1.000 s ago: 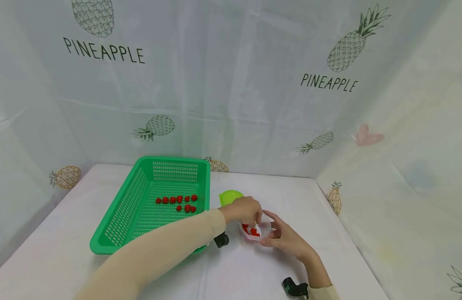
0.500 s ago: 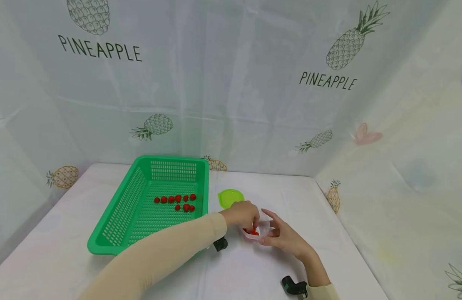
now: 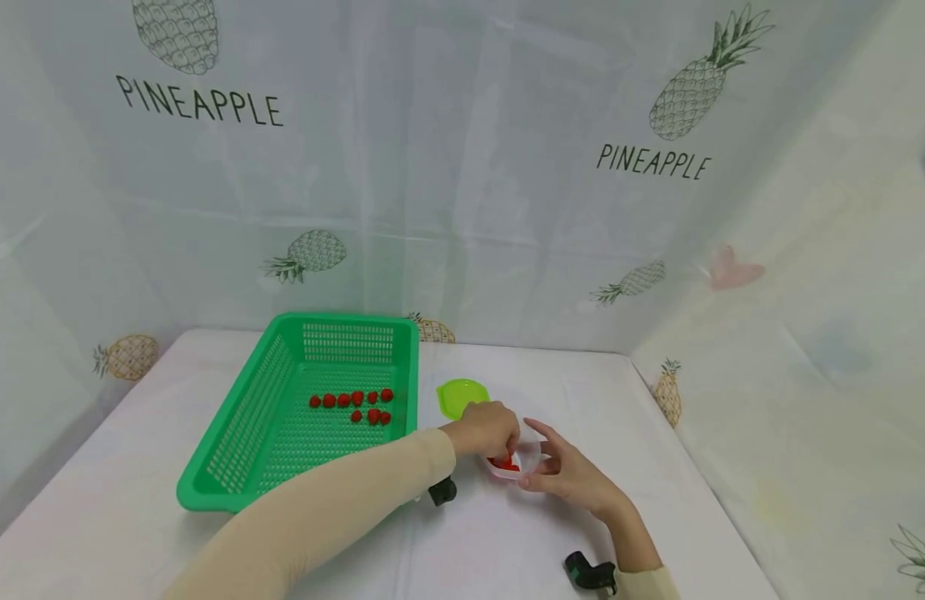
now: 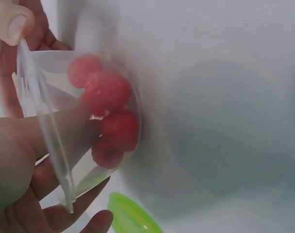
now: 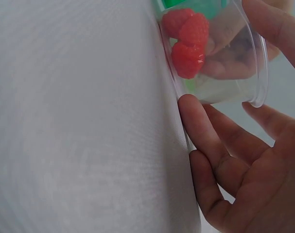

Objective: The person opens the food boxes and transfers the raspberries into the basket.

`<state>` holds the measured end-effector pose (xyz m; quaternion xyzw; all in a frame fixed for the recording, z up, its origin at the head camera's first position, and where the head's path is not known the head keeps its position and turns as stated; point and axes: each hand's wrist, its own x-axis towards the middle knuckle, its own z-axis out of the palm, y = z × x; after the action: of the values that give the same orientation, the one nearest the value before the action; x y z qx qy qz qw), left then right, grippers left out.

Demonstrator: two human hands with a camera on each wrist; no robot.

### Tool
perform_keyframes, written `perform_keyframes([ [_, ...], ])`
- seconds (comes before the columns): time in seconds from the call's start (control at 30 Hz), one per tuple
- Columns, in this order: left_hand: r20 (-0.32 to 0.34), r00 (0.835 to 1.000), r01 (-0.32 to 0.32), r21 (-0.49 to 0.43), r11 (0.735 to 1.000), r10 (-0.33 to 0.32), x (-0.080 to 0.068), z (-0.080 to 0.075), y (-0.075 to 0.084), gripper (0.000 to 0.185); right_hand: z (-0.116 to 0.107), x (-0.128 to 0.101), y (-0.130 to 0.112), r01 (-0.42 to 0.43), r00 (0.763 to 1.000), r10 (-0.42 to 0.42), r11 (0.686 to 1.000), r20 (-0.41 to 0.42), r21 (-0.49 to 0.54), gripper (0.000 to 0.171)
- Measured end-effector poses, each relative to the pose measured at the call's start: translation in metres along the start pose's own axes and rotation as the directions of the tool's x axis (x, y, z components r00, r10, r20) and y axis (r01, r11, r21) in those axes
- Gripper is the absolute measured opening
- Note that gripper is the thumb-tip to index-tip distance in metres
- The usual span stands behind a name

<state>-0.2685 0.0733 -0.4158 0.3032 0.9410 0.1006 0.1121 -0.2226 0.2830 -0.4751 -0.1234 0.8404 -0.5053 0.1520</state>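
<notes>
Both hands at a clear cup of raspberries, lower centre of the head view.

The left hand (image 3: 491, 427) reaches into the clear plastic cup (image 3: 524, 459) — its fingers (image 4: 64, 131) curl down inside among the raspberries (image 4: 111, 114), touching them; whether one berry is pinched cannot be told. The right hand (image 3: 571, 475) steadies the cup from the right, fingers (image 5: 205, 141) lying relaxed and spread against its wall and base, thumb at the rim. The cup sits on the white table (image 3: 507, 542), tipped slightly. Just above the left hand lies a lime-green lid (image 3: 462, 394). Further left — middle left of the frame — stands a green basket (image 3: 237, 450) with a double row of red berries (image 3: 355, 404) on its floor.
</notes>
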Motion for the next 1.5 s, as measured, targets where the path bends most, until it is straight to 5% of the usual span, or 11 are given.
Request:
perform_keyframes([
  [0.47, 0.082, 0.997, 0.002, 0.028, 1.000, -0.004, -0.005, -0.008, 0.000, 0.006, 0.002, 0.002, -0.003, -0.003, 1.000, 0.003, 1.000, -0.004, -0.016, 0.102],
  [0.73, 0.046, 0.999, -0.001, 0.032, 1.000, -0.001, -0.004, -0.010, -0.003, 0.009, 0.003, 0.002, -0.002, 0.004, 1.000, -0.004, 1.000, 0.002, -0.007, 0.101],
  [0.97, -0.002, 0.998, -0.065, 0.005, 0.998, 0.065, -0.012, -0.034, -0.012, 0.008, 0.003, 0.002, -0.002, 0.006, 1.000, -0.006, 1.000, 0.014, 0.007, 0.099],
  [1.27, -0.082, 0.986, -0.150, -0.088, 0.985, 0.143, -0.042, -0.079, -0.049, 0.006, 0.004, 0.002, -0.003, -0.020, 1.000, 0.020, 1.000, -0.004, -0.018, 0.101],
  [1.5, -0.138, 0.984, -0.138, -0.198, 0.970, 0.112, -0.080, -0.094, -0.106, 0.006, 0.002, 0.000, -0.003, -0.030, 0.999, 0.029, 0.999, -0.028, -0.042, 0.101],
])
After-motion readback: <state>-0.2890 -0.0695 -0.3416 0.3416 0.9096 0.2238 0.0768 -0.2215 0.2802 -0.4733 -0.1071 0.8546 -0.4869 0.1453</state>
